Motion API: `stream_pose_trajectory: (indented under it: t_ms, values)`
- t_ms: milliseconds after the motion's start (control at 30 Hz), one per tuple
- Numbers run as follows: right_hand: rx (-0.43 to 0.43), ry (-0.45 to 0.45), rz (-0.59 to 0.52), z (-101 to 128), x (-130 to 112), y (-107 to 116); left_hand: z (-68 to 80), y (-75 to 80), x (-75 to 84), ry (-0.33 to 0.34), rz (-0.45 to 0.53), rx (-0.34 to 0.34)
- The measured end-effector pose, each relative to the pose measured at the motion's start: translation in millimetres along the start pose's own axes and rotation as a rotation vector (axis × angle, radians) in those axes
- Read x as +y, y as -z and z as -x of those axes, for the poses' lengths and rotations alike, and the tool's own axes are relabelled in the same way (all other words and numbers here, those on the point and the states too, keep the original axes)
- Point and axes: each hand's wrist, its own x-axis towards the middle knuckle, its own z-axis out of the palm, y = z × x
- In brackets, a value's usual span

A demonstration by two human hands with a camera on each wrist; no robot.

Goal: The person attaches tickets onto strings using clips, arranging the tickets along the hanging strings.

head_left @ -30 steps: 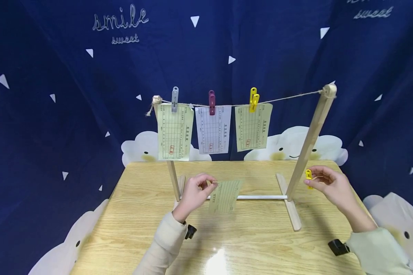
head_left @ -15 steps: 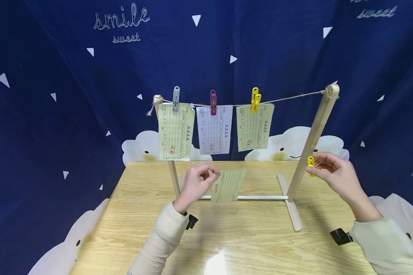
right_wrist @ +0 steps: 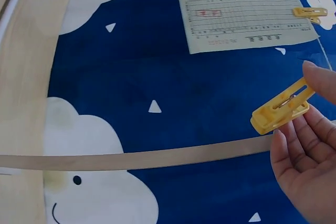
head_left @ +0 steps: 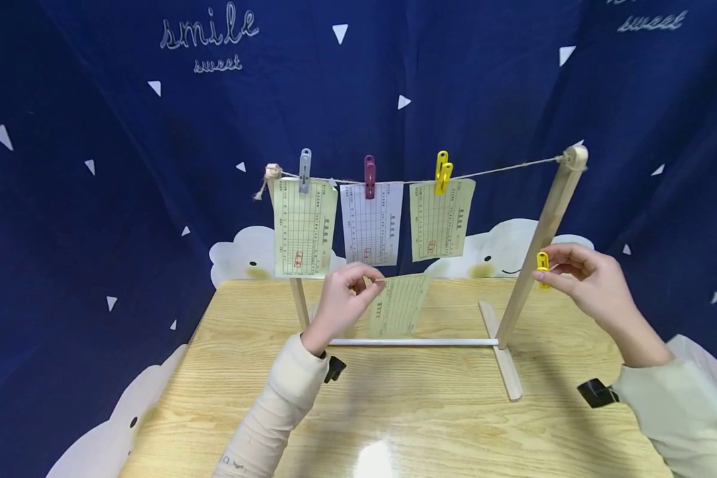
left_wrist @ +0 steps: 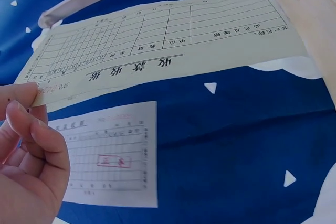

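Head view: dark blue backdrop with white triangles and cloud faces, wooden table in front. On it a wooden rack carries a twine line with three slips pegged along its left part. Free stretch of line is to the right, up by the right post. Left hand hangs above the table's far side, near the left post, thumb and forefinger pinching the top corner of a loose yellow slip; slip hangs long axis down, tilted, well below the line. Right hand is just right of the right post, pinching a yellow clip by its tail end, clip upright. Right hand is nearer the free line; the gap lies up and left of it, up and right of the slip.

Left wrist view: fingers curl on the loose slip's corner, sheet stretching away from the grip toward the far right.

Right wrist view: fingertips nip the clip, jaws closed, nothing in them, pointing left.
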Motion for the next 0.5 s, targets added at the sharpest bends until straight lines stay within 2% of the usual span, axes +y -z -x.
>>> stream_pose_trajectory:
  t_ms: [67,233,367,433,500]
  values:
    - [0.014,-0.002,0.002,-4,-3,1,-4.2,1.5,9.9,-0.006,0.015,-0.002]
    - [0.043,0.006,0.013,-12,-13,5,-11.5,-0.8,17.0,0.0,0.042,0.005]
    - [0.049,0.041,0.017,-18,-19,8,-16.2,-4.4,18.2,-0.003,0.068,0.019]
    - [0.047,0.052,0.01,-21,-23,10,-18.4,-8.7,10.1,-0.016,0.075,0.029]
    - [0.044,0.055,0.001,-23,-27,12,-20.7,-10.9,10.9,-0.012,0.083,0.029]
